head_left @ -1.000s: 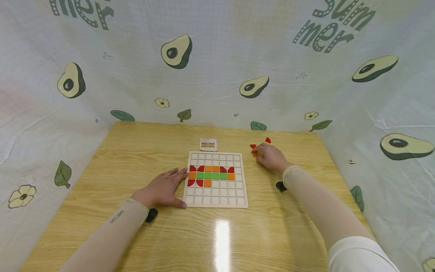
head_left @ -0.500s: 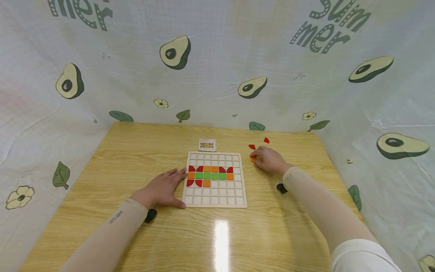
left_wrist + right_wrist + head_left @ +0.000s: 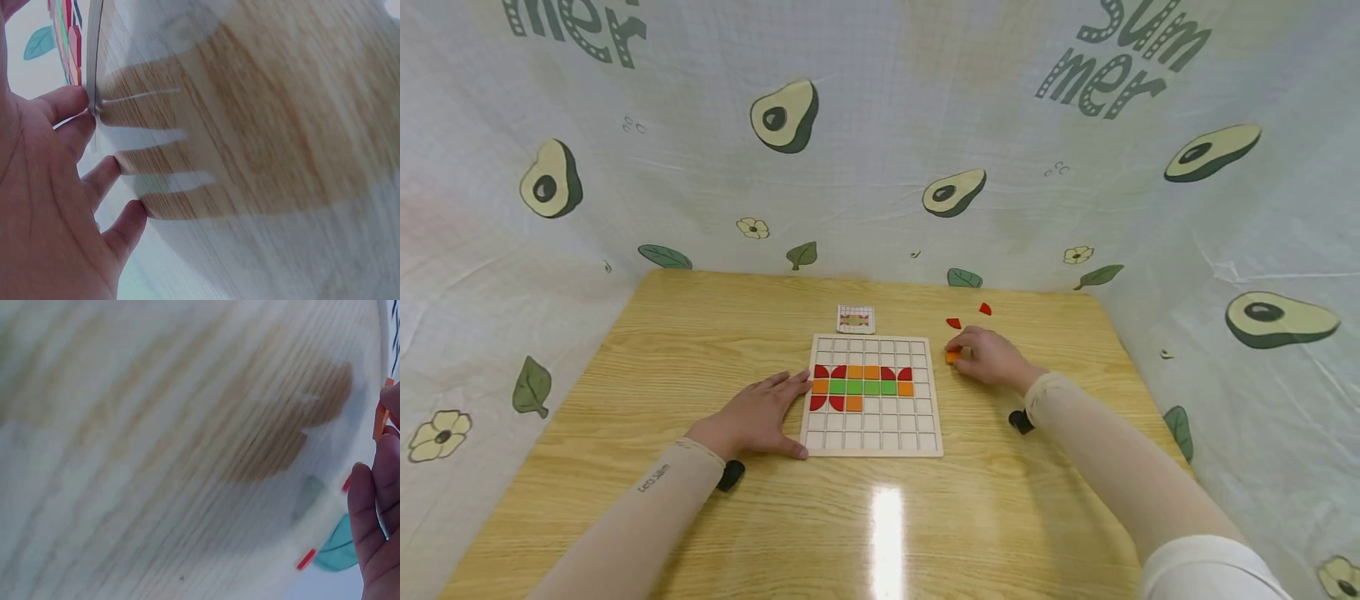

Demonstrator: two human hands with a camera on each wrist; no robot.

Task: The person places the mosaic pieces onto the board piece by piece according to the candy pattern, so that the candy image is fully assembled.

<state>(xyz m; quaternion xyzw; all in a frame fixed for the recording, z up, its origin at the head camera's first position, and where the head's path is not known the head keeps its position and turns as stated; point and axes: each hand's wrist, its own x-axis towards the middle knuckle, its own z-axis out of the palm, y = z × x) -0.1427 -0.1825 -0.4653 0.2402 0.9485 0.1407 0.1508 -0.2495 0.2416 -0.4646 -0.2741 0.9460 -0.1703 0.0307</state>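
Observation:
A pale wooden grid board [image 3: 872,433] lies on the table with red quarter-circle, orange square and green square tiles in its cells. My left hand [image 3: 756,417] rests at the board's left edge, fingers spread; in the left wrist view its fingertips [image 3: 75,97] touch that edge. To the right of the board my right hand [image 3: 992,358] pinches an orange square tile [image 3: 952,357] between thumb and finger. The right wrist view shows the orange tile [image 3: 380,419] edge-on, held off the table. Two loose red quarter-circle tiles, one nearer [image 3: 953,323] and one farther [image 3: 986,309], lie behind that hand.
A small pattern card [image 3: 856,319] with a printed grid lies just behind the board. The wooden table [image 3: 715,317] ends at a white cloth [image 3: 865,125] printed with avocados, which hangs at the back and both sides.
My right hand has drawn the orange tile away from the red ones, toward me and slightly left, closer to the board. The left hand stays at the board's edge.

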